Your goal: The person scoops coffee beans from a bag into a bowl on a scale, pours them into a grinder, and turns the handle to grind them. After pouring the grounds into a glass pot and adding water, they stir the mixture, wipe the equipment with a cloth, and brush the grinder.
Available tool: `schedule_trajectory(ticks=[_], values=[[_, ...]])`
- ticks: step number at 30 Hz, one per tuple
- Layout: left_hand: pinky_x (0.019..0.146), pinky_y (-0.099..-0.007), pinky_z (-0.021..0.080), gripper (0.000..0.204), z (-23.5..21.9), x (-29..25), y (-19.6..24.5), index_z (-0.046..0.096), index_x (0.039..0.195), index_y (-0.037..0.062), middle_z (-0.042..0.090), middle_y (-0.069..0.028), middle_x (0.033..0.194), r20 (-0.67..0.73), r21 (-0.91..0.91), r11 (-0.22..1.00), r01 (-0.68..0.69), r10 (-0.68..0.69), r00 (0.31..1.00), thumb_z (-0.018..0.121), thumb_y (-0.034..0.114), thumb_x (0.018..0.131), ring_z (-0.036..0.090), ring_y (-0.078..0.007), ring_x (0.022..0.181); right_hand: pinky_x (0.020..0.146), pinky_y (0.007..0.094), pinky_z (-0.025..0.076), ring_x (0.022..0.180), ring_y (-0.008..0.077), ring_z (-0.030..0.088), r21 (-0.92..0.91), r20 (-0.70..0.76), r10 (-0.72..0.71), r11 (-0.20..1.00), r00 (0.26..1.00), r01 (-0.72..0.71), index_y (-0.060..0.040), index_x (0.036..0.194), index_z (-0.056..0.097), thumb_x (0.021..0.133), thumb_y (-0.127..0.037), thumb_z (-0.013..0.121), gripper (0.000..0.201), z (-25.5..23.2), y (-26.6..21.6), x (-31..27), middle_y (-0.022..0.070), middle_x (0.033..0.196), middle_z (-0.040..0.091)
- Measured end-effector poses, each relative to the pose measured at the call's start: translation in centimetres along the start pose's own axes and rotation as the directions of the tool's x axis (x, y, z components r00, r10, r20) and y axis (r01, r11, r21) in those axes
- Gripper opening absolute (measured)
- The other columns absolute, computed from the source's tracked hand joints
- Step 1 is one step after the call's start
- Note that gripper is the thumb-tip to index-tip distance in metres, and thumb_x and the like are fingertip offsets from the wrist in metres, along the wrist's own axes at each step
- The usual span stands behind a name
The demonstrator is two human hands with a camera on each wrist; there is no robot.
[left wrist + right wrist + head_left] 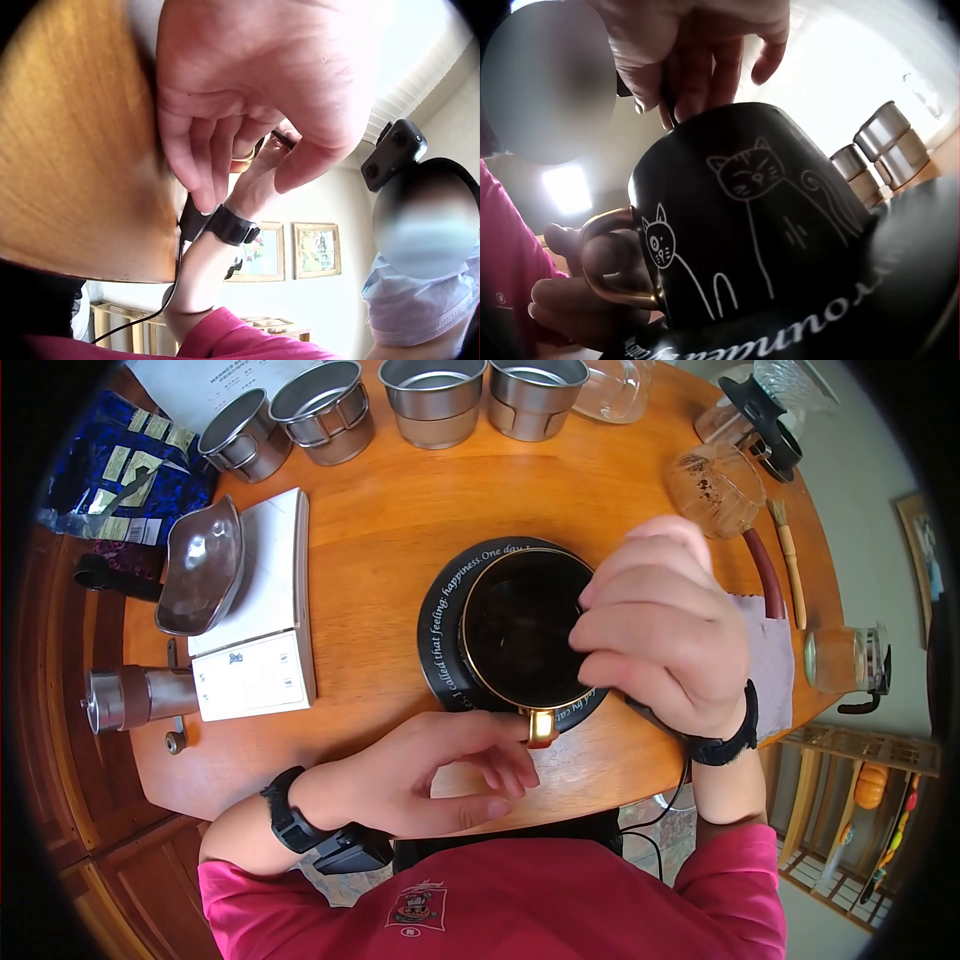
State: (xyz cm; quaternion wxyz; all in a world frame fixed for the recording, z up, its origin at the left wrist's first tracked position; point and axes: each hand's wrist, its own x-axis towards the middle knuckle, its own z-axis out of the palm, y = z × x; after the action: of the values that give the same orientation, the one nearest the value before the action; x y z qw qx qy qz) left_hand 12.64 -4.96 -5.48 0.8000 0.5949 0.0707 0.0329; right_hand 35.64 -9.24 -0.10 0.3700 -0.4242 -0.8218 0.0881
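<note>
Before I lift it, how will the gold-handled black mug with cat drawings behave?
The mug looks hard-walled, so likely stiff and breakable. Its squat body, upright on the round black saucer, suggests low tip risk. Its dark interior may hold liquid, so it could slosh.

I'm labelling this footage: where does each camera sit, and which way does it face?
Head: worn up top, looking forward and down at the round, black, gold-handled mug; left hand, right hand, forearms and bright pink shirt show.
Left wrist: on that wrist, looking past the left hand towards the right forearm; the blurred head and pink sleeve show.
Right wrist: on that wrist, looking at the mug's cat-drawn side; both hands show.
Shared: head and right-wrist views both include silver metal cups.
</note>
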Motion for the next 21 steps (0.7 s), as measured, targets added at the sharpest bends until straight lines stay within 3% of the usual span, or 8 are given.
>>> schedule_trajectory(ticks=[2,5,9,11,14,17,19,21], values=[[0.086,-0.0329,0.045,0.051,0.0,-0.1,-0.1,0.04,0.125,-0.0032,0.058,-0.012,0.103,-0.001,0.0,1.0,-0.001,0.001,1.0,0.057,-0.002,0.077,0.058,-0.0198,0.095,0.084,0.041,0.035,0.075,0.0222,0.054,-0.234,-0.044,-0.013,0.972,0.999,0.002,-0.0062,0.074,0.061,0.071,-0.022,0.066,0.017,-0.2,0.1,-0.1,0.0041,0.073,0.056],[0.086,-0.0327,0.045,0.051,0.0,0.0,0.0,0.04,0.125,-0.0034,0.058,-0.0117,0.103,-0.007,-0.009,1.0,0.003,-0.003,1.0,0.058,-0.001,0.077,0.058,-0.0196,0.095,0.085,0.0409,0.034,0.073,0.0223,0.053,-0.35,-0.062,-0.033,0.937,0.998,0.01,-0.0066,0.073,0.06,0.074,-0.026,0.063,0.019,-0.4,0.0,-0.1,0.0047,0.07,0.054],[0.086,-0.0323,0.045,0.051,0.0,0.0,0.0,0.04,0.125,-0.0034,0.058,-0.0118,0.103,-0.009,-0.012,1.0,0.013,-0.014,1.0,0.058,-0.001,0.077,0.058,-0.0193,0.095,0.084,0.0403,0.034,0.068,0.0222,0.051,-0.296,-0.084,-0.031,0.955,0.996,0.005,-0.0067,0.07,0.058,0.077,-0.031,0.06,0.025,-0.6,-0.4,-0.2,0.0049,0.067,0.052],[0.086,-0.0324,0.045,0.051,0.0,0.0,0.0,0.04,0.125,-0.0034,0.058,-0.0119,0.103,-0.008,-0.005,1.0,0.01,-0.01,1.0,0.058,-0.001,0.077,0.058,-0.0193,0.095,0.079,0.0385,0.036,0.065,0.0223,0.05,-0.12,-0.035,0.051,0.991,0.998,-0.054,-0.0069,0.069,0.057,0.08,-0.035,0.056,0.031,-1.0,-0.6,-0.3,0.0051,0.068,0.051],[0.086,-0.0325,0.045,0.051,0.1,-0.1,0.0,0.04,0.125,-0.0032,0.058,-0.0122,0.103,-0.014,0.009,1.0,-0.003,0.003,1.0,0.058,-0.001,0.077,0.058,-0.0194,0.095,0.072,0.0364,0.037,0.065,0.0223,0.051,0.1,-0.035,0.051,0.994,0.998,-0.047,-0.0065,0.07,0.058,0.078,-0.03,0.06,0.025,-0.1,-0.4,-0.3,0.0047,0.07,0.052],[0.085,-0.0326,0.045,0.051,0.0,-0.1,0.0,0.04,0.125,-0.0026,0.058,-0.0123,0.102,-0.011,0.018,1.0,-0.016,0.016,1.0,0.058,-0.001,0.077,0.058,-0.0197,0.095,0.069,0.0354,0.037,0.067,0.0224,0.052,0.041,-0.064,-0.06,0.997,0.996,0.063,-0.006,0.072,0.06,0.074,-0.023,0.065,0.018,0.9,-0.1,-0.1,0.0042,0.071,0.054],[0.085,-0.0327,0.045,0.052,0.0,-0.1,0.0,0.04,0.126,-0.0022,0.058,-0.0122,0.102,-0.002,0.02,1.0,-0.02,0.02,1.0,0.057,-0.001,0.077,0.058,-0.0198,0.095,0.07,0.0358,0.037,0.068,0.0228,0.053,0.029,-0.054,-0.049,0.998,0.997,0.05,-0.0055,0.074,0.061,0.069,-0.017,0.069,0.015,0.8,-0.3,0.0,0.0045,0.071,0.055],[0.085,-0.0328,0.045,0.052,0.0,0.0,0.0,0.04,0.126,-0.0018,0.058,-0.0122,0.102,-0.007,0.011,1.0,0.002,-0.002,1.0,0.057,-0.001,0.077,0.058,-0.02,0.095,0.071,0.036,0.037,0.068,0.0231,0.052,-0.128,-0.073,-0.012,0.992,0.997,0.002,-0.0053,0.074,0.06,0.068,-0.018,0.067,0.016,0.6,-0.2,-0.1,0.0052,0.071,0.055]])
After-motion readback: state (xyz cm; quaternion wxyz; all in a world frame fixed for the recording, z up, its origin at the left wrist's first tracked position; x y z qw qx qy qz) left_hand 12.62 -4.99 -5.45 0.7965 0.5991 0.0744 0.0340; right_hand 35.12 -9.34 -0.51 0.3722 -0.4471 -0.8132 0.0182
